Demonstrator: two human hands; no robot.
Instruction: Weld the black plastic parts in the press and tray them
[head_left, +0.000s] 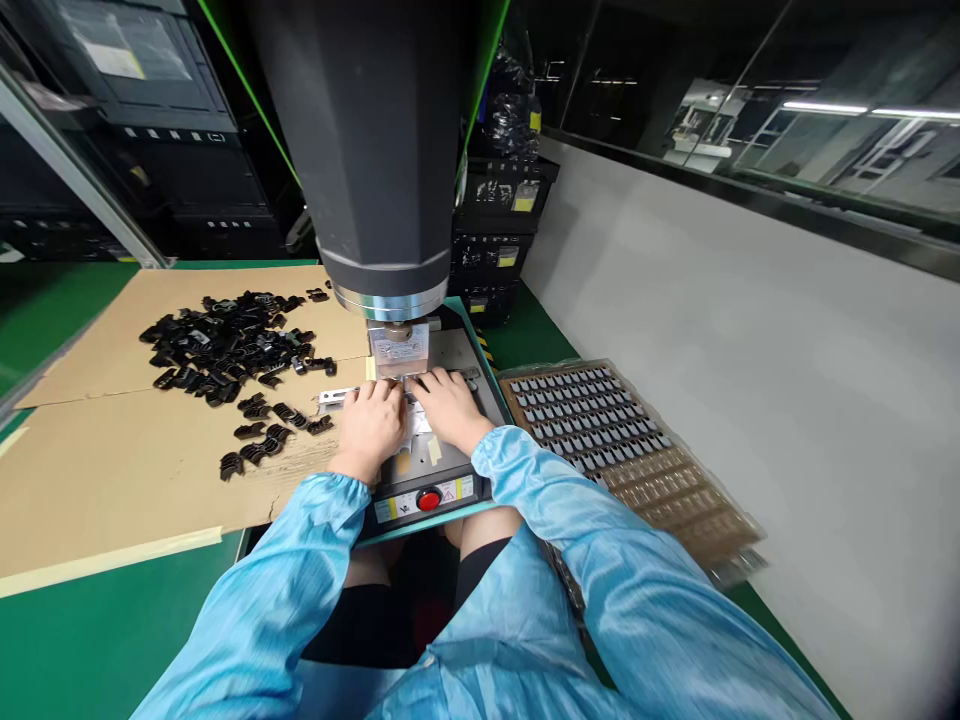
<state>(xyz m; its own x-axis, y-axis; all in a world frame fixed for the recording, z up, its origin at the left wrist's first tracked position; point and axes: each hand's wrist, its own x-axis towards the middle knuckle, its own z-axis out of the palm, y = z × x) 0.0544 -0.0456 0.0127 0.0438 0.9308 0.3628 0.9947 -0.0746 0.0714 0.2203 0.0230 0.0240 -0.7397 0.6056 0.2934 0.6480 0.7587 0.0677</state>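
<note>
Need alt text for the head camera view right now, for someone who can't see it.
Both hands, left hand and right hand, rest side by side on the press base under the dark press head. Loose black parts lie on cardboard to the left; a tray of small parts sits right.

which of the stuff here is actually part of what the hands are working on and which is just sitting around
In use:
- left hand and right hand, both at the machine bed
- press head just above the fingers
- small part under the fingers, mostly hidden

Lying about:
- heap of black parts on the cardboard
- tray of small parts
- red button
</note>
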